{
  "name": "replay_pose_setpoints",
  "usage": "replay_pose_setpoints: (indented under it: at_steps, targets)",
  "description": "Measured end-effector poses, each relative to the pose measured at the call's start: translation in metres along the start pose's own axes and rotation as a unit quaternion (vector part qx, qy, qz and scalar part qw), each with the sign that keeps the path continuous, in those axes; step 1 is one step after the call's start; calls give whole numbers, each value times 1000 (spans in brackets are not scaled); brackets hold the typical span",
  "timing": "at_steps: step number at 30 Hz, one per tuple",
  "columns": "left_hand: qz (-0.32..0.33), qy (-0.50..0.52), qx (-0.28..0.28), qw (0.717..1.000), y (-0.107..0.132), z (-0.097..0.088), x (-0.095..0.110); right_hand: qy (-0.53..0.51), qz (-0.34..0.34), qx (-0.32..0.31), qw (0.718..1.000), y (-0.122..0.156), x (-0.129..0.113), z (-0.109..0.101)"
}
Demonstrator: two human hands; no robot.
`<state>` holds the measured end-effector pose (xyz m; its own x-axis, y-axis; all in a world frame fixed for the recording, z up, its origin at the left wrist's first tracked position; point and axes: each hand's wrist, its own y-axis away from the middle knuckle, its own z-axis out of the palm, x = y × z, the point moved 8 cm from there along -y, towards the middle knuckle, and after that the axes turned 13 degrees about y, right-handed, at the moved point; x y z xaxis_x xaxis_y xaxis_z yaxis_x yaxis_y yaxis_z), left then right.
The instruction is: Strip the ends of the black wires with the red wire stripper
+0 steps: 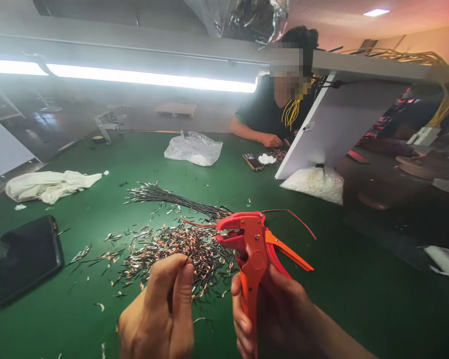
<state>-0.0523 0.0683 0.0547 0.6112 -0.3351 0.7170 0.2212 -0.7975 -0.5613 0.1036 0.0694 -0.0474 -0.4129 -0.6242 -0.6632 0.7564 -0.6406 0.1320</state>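
My right hand [273, 309] is wrapped round the handles of a red and orange wire stripper [255, 249], whose jaws point left and stand apart. Thumb and forefinger of my left hand [164, 304] are pinched together, and a thin black wire [188, 259] barely shows at their tips; the rest of it is hidden. Behind that hand lies a pile of wire scraps [183, 244], black sleeves and copper ends mixed. A bundle of black wires [172, 197] with bare silvery ends lies past the pile, running behind the stripper. A red strand [292, 213] lies behind the stripper too.
At left lie a dark phone [30, 259] and a white cloth [52, 185]. Farther back are a clear plastic bag [194, 148] and another phone [252, 161]. Across the table a person [273, 114] works beside a white panel [333, 119]. A filled bag [314, 184] sits at its foot.
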Motion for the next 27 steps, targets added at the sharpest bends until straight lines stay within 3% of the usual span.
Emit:
replay_pose_setpoints:
  at_steps: [5, 16, 27]
  targets:
    - [109, 39, -28, 993, -2, 6, 3, 19, 15, 18, 1000, -3, 6, -15]
    - [156, 38, -69, 985, -6, -1, -4, 34, 19, 25, 999, 4, 12, -24]
    - [158, -20, -127, 979, -1, 11, -7, 22, 11, 39, 999, 4, 17, -27]
